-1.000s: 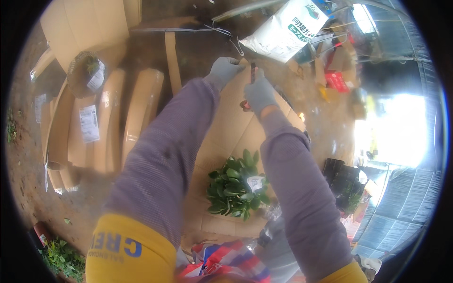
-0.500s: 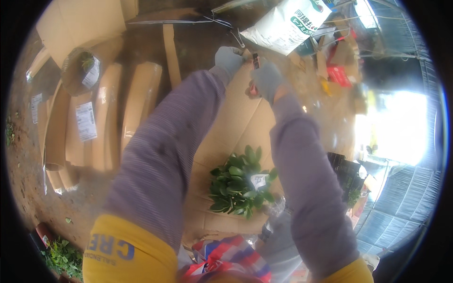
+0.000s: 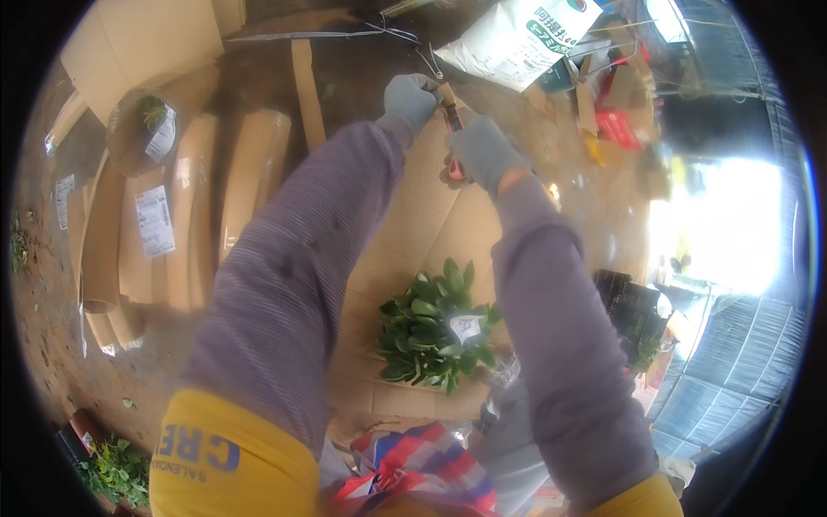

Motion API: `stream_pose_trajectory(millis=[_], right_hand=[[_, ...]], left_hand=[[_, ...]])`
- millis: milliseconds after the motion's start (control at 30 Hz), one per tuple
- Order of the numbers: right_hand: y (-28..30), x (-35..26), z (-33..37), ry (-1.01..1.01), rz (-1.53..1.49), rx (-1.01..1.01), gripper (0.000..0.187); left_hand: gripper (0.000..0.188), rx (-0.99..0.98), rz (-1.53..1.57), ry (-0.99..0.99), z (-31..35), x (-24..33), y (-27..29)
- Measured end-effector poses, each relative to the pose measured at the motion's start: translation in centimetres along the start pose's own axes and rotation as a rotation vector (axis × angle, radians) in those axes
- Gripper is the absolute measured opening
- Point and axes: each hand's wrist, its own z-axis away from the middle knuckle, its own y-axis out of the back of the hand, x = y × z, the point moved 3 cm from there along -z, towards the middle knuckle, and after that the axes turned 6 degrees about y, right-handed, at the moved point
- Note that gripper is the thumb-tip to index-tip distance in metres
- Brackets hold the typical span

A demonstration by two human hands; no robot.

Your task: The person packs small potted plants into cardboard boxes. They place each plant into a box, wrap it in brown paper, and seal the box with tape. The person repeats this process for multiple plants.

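Note:
A large flat sheet of cardboard (image 3: 418, 233) stretches away in front of me. At its far end my left hand (image 3: 407, 101), in a grey glove, is closed on the cardboard's edge. Close to its right, my right hand (image 3: 484, 151), also gloved in grey, grips a cutter (image 3: 455, 168) with a pinkish-red handle and a dark front part. The cutter's front meets the cardboard beside my left fingers; its exact tip is too blurred to make out. A leafy green plant (image 3: 426, 332) with a white tag (image 3: 466, 327) lies on the nearer part of the cardboard.
Long folded cardboard cartons (image 3: 194, 207) with labels lie at left, near an open carton (image 3: 142, 129) holding a plant. A white sack (image 3: 521, 43) stands beyond my hands. At right are a black crate (image 3: 633, 306) and red packaging (image 3: 618, 127). Greenery (image 3: 116, 470) sits at lower left.
My right hand has moved slightly left with the cutter, closer to my left hand. My left hand has shifted a little left and away, still at the cardboard edge.

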Motion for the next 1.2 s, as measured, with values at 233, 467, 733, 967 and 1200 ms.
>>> stream_pose_trajectory(millis=[233, 467, 733, 967, 1200], right_hand=[[-0.4, -2.5, 0.7, -0.132, -0.220, 0.011, 0.030], [-0.2, -0.8, -0.8, -0.090, -0.189, -0.073, 0.028], [-2.5, 2.9, -3.2, 0.331, 0.196, -0.115, 0.026], [-1.5, -1.1, -0.8, 0.486, 0.713, -0.328, 0.018], [-2.7, -3.6, 1.8, 0.514, 0.754, -0.433, 0.017]], left_hand=[[0.025, -0.206, 0.039, 0.077, -1.9, -2.0, -0.1], [0.022, -0.060, -0.083, 0.097, -0.1, 0.7, 0.5], [0.025, 0.028, -0.275, 0.113, 1.4, 3.7, 1.5], [0.026, -0.005, -0.130, 0.025, 2.1, 3.7, 1.6], [0.027, 0.026, -0.059, 0.107, 1.2, 3.3, 1.6]])
